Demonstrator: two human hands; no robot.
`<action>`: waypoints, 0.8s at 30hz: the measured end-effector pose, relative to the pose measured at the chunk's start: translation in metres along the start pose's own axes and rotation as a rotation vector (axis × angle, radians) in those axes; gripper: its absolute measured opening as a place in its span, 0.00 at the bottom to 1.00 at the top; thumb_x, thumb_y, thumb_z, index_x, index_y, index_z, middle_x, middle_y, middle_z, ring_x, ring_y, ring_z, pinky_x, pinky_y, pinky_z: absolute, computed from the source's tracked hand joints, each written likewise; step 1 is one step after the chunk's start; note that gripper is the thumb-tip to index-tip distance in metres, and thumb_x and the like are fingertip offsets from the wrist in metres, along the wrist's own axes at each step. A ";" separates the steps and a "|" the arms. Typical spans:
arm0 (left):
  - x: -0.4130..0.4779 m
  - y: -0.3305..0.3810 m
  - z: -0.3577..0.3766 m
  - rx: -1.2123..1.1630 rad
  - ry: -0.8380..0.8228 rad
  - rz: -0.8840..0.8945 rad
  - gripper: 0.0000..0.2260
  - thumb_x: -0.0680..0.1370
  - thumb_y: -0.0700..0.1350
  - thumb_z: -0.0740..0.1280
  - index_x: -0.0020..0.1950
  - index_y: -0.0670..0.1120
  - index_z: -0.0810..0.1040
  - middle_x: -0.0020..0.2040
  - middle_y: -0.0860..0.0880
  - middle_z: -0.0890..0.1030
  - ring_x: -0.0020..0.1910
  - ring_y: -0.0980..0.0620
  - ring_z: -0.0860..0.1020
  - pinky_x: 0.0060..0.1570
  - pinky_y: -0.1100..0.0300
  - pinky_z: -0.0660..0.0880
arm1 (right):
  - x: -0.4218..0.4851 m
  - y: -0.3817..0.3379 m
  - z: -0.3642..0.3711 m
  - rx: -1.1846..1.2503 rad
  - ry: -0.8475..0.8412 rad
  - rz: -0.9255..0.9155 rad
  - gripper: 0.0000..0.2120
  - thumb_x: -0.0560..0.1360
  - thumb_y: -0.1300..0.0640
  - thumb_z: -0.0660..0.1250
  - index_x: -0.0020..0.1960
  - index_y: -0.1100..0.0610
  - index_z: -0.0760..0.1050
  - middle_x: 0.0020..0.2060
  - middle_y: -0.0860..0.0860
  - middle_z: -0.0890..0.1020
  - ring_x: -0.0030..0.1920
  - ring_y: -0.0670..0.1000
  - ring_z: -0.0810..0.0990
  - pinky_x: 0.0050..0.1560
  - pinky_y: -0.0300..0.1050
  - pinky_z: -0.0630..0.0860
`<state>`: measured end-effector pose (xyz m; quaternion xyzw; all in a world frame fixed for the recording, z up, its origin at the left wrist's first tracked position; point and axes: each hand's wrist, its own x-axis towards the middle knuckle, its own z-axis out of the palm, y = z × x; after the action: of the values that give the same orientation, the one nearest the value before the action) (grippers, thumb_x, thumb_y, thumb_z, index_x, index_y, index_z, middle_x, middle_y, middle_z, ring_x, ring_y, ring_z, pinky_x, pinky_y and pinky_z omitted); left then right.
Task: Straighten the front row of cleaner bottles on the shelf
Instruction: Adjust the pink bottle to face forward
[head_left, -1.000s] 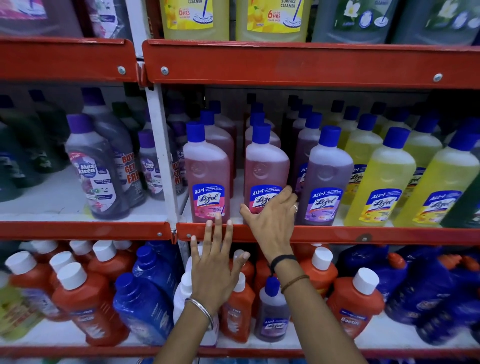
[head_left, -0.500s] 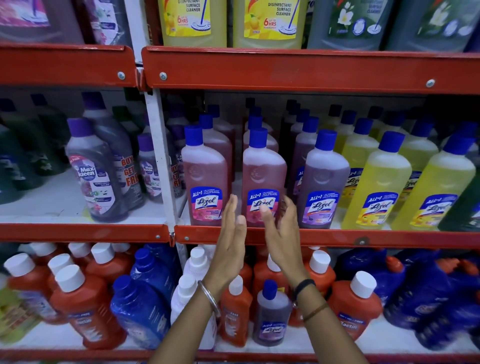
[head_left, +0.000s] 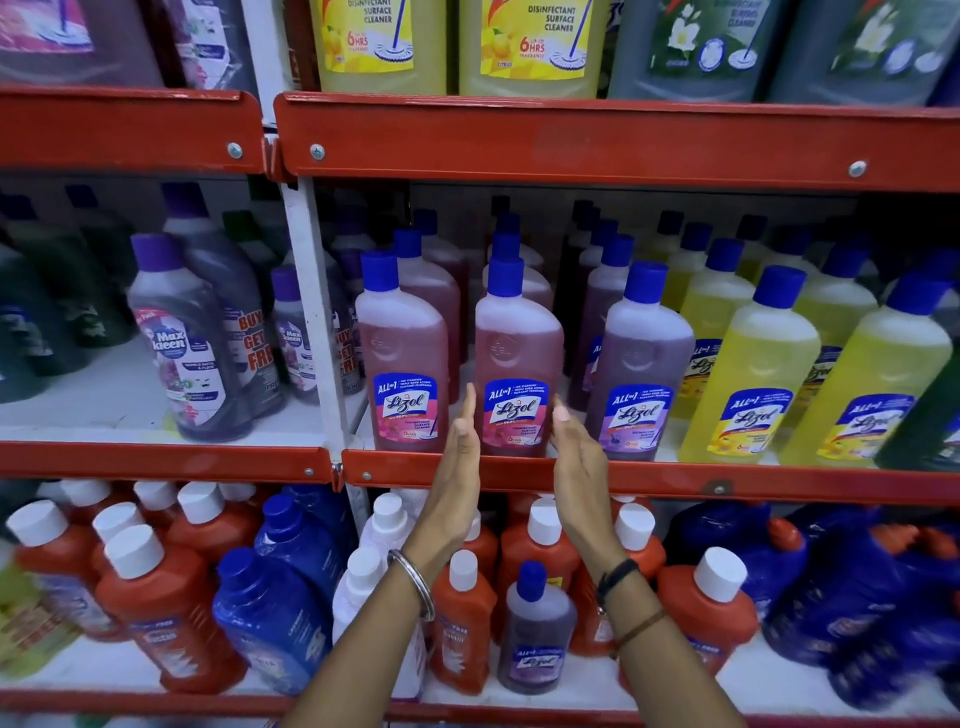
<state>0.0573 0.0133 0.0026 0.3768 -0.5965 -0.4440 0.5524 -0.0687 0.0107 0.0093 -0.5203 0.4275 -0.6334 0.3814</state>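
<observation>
On the middle shelf (head_left: 779, 480) the front row holds two pink Lizol bottles, a purple one (head_left: 636, 374) and two yellow ones (head_left: 753, 384). The second pink bottle (head_left: 517, 358) stands upright between my hands. My left hand (head_left: 460, 467) is flat and upright at its left side, fingertips near the label. My right hand (head_left: 576, 457) is flat at its right side, fingertips touching or almost touching the bottle. Neither hand wraps around it. The first pink bottle (head_left: 405, 353) stands to the left, beside the white upright post.
The white post (head_left: 317, 322) divides the shelf; purple Maxkleen bottles (head_left: 187, 343) stand left of it. More rows of bottles stand behind the front row. Below are orange (head_left: 166, 608), blue and small purple bottles (head_left: 535, 634). Large jugs sit on the top shelf.
My left hand rose from the shelf edge and turned edge-on. My right hand slid off the bottle's front to its right side. Both hands now flank the second pink bottle.
</observation>
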 end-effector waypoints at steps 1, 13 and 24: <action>0.000 -0.001 0.001 0.000 0.010 0.007 0.33 0.62 0.82 0.50 0.66 0.76 0.55 0.74 0.65 0.58 0.73 0.64 0.59 0.71 0.62 0.58 | 0.000 0.000 -0.001 0.000 -0.012 -0.003 0.27 0.72 0.37 0.55 0.66 0.48 0.71 0.55 0.46 0.80 0.56 0.43 0.80 0.44 0.33 0.78; -0.018 0.007 0.074 0.171 0.212 0.376 0.23 0.80 0.63 0.51 0.70 0.52 0.67 0.72 0.50 0.68 0.73 0.56 0.64 0.72 0.58 0.60 | 0.002 -0.005 -0.074 -0.031 0.355 -0.337 0.25 0.77 0.45 0.53 0.69 0.57 0.67 0.68 0.52 0.72 0.67 0.40 0.70 0.62 0.30 0.66; 0.012 0.004 0.107 0.007 -0.046 -0.054 0.42 0.63 0.82 0.50 0.72 0.66 0.52 0.76 0.58 0.58 0.75 0.58 0.59 0.76 0.51 0.56 | 0.017 0.010 -0.106 0.127 0.123 -0.089 0.27 0.77 0.42 0.51 0.70 0.55 0.68 0.66 0.50 0.75 0.65 0.44 0.74 0.53 0.29 0.73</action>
<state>-0.0497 0.0149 0.0106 0.3845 -0.6002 -0.4649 0.5250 -0.1756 0.0068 -0.0047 -0.4739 0.3854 -0.7061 0.3581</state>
